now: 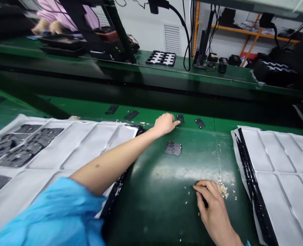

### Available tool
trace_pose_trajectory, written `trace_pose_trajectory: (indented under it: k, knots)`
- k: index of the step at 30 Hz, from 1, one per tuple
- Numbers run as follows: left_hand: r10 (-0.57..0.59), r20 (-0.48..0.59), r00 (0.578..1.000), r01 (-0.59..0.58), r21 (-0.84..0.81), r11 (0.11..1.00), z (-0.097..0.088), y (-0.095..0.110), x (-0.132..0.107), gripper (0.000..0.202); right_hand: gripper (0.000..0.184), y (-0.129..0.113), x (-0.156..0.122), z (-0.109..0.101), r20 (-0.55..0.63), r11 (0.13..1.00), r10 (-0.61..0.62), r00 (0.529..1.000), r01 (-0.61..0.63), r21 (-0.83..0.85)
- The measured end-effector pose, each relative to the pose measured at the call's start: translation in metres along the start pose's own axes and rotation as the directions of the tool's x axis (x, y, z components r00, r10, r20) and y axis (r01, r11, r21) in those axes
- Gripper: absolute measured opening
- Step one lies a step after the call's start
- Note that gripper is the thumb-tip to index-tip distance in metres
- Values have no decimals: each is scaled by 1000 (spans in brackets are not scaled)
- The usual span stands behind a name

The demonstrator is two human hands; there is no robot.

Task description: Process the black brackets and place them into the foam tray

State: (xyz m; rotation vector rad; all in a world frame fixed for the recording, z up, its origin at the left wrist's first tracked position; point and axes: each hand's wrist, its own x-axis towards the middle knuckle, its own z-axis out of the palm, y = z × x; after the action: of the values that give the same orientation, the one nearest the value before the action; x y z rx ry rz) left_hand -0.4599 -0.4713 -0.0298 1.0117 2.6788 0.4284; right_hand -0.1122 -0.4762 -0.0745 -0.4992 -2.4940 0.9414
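My left hand (165, 123) reaches to the far side of the green table, its fingers closed at the left edge of a small black plate-like part (180, 119). Below it a larger dark grey part with small holes (173, 148) lies flat on the table. My right hand (213, 205) rests low on the right, thumb and fingertips drawn together; anything between them is too small to make out. Right beside it lies a heap of tiny beige pieces (224, 190), with a few scattered nearby. Another small black part (200, 123) lies right of my left hand.
A white compartment tray (74, 140) with several dark parts stands on the left, another white tray (282, 160) on the right. More black parts (131, 115) lie along the back strip. Behind a raised ledge (151, 73), a person in pink (64, 13) works at the far left.
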Motion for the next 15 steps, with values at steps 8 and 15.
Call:
trace_pose_trajectory:
  k: [8, 15]
  knots:
    - [-116, 87, 989, 114, 26, 993, 12, 50, 55, 38, 26, 10, -5, 0, -84, 996, 87, 993, -87, -1]
    - [301, 164, 939, -281, -133, 950, 1, 78, -33, 10, 25, 16, 6, -26, -211, 992, 118, 970, -107, 64]
